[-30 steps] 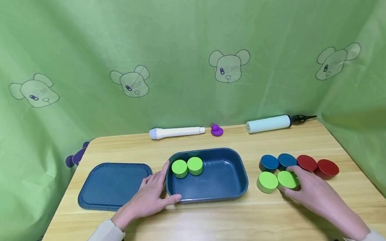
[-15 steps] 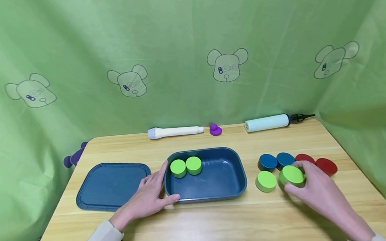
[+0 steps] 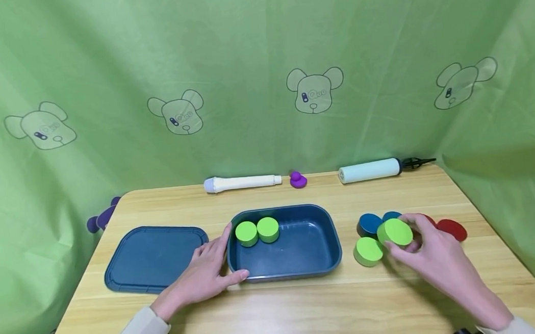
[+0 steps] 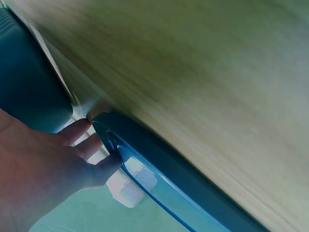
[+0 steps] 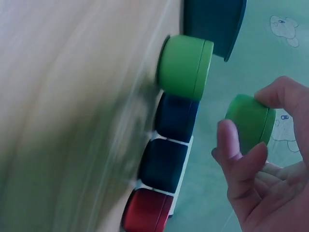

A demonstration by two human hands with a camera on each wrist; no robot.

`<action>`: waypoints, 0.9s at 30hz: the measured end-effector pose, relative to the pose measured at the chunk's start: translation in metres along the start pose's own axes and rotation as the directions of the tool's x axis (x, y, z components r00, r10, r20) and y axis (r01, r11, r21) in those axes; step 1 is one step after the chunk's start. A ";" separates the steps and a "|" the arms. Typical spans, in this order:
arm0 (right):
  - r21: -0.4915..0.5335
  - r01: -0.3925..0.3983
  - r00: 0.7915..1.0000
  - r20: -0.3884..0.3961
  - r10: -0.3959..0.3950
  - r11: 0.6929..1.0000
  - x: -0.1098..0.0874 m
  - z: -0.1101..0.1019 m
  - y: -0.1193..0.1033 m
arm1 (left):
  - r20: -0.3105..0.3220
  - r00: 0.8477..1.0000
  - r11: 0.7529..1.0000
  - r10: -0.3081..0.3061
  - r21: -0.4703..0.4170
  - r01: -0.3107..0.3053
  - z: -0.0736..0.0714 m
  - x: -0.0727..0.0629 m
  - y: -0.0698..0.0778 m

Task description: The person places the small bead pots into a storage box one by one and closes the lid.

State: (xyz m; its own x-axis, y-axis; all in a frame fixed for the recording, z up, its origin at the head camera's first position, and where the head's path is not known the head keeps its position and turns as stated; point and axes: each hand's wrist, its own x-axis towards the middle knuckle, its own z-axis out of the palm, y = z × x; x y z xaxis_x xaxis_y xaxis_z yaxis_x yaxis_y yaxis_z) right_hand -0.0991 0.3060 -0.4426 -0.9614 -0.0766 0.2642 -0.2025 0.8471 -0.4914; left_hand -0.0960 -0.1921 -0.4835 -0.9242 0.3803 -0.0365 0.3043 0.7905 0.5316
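My right hand (image 3: 433,251) pinches a light-green round lidded container (image 3: 394,232) between thumb and fingers. In the right wrist view that green container (image 5: 248,121) is held clear of the table. Just left of the hand another green round container (image 3: 368,252) stands on the table. Behind them are blue round containers (image 3: 369,225) and red round containers (image 3: 452,230), partly covered by the hand. My left hand (image 3: 205,270) rests spread against the left end of a dark blue rectangular box (image 3: 301,274), thumb at its front rim. Inside its left back corner sit two green round containers (image 3: 246,234).
The dark blue lid (image 3: 155,258) lies flat left of the box. Along the table's back edge are a white microphone-shaped thing (image 3: 245,183), a small purple duck-like toy (image 3: 298,180) and a pale blue hand pump (image 3: 371,171). A green curtain (image 3: 244,86) hangs behind.
My right hand has lifted the green round container off the table and brought it slightly left and up, over the blue ones. The left hand stays at the box.
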 end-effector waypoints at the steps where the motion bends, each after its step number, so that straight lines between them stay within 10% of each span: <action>1: 0.011 0.000 1.000 -0.001 0.000 1.000 0.001 0.000 -0.002 | 0.001 1.000 1.000 0.000 -0.001 0.000 0.000 0.000 0.000; 27: 0.158 0.157 0.987 -0.044 -0.151 0.975 0.026 0.022 -0.036 | -0.012 1.000 1.000 0.007 0.012 -0.006 0.001 0.000 -0.002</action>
State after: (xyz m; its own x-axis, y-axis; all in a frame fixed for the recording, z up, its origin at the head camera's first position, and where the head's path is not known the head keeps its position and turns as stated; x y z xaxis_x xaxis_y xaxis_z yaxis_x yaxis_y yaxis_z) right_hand -0.1207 0.2621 -0.4368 -0.9105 -0.1806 0.3719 -0.3773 0.7309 -0.5688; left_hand -0.0965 -0.1928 -0.4855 -0.9249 0.3795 -0.0226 0.3130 0.7939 0.5213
